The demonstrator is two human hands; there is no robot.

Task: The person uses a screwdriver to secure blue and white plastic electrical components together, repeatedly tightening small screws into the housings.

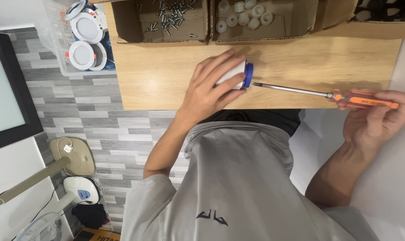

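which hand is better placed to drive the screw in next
Right, most likely. The right hand holds the orange screwdriver with its tip at the blue end of the white part. The left hand is wrapped over that part, steadying it on the table.

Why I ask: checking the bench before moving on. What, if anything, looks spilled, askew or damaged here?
Nothing stands out. Screws lie loose but inside their cardboard box. The left hand holds a white part flat on the table; the right hand holds an orange screwdriver.
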